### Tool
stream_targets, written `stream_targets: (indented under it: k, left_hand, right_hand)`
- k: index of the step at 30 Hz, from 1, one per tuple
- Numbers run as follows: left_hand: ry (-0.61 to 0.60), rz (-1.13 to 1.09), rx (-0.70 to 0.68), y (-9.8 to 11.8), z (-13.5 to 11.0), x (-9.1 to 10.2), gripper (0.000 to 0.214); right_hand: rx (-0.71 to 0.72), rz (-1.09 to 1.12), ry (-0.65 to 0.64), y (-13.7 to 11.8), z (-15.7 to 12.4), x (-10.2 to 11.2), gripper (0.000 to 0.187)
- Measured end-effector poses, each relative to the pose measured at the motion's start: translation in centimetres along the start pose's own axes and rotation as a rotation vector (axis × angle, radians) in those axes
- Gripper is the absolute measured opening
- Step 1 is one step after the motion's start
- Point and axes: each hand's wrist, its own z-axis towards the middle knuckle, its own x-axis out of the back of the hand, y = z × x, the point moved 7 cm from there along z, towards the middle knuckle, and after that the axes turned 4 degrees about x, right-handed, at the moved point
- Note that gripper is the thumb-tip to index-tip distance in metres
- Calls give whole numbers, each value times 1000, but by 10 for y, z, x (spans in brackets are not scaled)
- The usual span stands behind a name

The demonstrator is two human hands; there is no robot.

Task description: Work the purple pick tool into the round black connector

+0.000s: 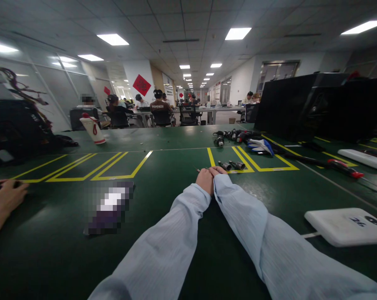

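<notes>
My left hand [204, 181] and my right hand [218, 170] are together above the green tabletop, with light blue sleeves reaching the wrists. Both are closed, fingers bent and touching each other. A small thin tip [197, 169] pokes out at the left side of my left hand; its kind is too small to tell. What my right fingers hold, if anything, is hidden. Just beyond my right hand lie two metal cylindrical connectors [225, 166], side by side near a yellow tape line.
Several dark cylindrical parts [229, 135] and a blue-white glove [261, 146] lie farther back. At right are a red-black screwdriver [345, 168] and a white device [348, 227]. Another person's hand [7, 198] is at far left, past a blurred-out phone-like object [109, 208]. A cup [94, 129] stands behind.
</notes>
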Motion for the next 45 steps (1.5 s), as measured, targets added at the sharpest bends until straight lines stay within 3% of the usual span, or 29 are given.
stream_targets:
  k: [10, 17, 21, 27, 31, 34, 36, 37, 41, 43, 45]
  left_hand:
    - [43, -19, -1, 4, -8, 13, 30]
    - [85, -58, 131, -7, -32, 16, 32]
    - [76, -91, 235, -19, -61, 20, 25]
    - [40, -120, 255, -32, -106, 26, 18]
    - [-20, -153, 246, -38, -120, 25, 15]
    - [-35, -168, 234, -39, -123, 26, 15]
    - [-48, -179, 224, -38, -123, 27, 15]
    - [-57, -184, 223, -38, -122, 28, 15]
    - [-83, -212, 225, -39, -121, 29, 15]
    - [-94, -233, 226, -39, -121, 28, 16]
    - [-99, -262, 227, -39, -121, 28, 17]
  right_hand:
    - [14, -78, -52, -3, 7, 8, 20]
    - [89, -243, -164, -2, 2, -3, 21]
    - [151, -458, -293, -1, -8, -13, 18]
    - [219, -815, -607, 8, -35, -42, 16]
    - [241, -970, -824, 14, -60, -59, 24]
    - [259, -1034, -919, 13, -85, -54, 30]
    - [298, -1047, -933, 8, -101, -43, 40]
    - [386, -1050, -934, 1, -109, -39, 42]
    - [594, -857, -897, -32, -125, -25, 32]
    - [571, -757, -725, -50, -115, -14, 29]
    - [435, -654, -539, -63, -99, 0, 25]
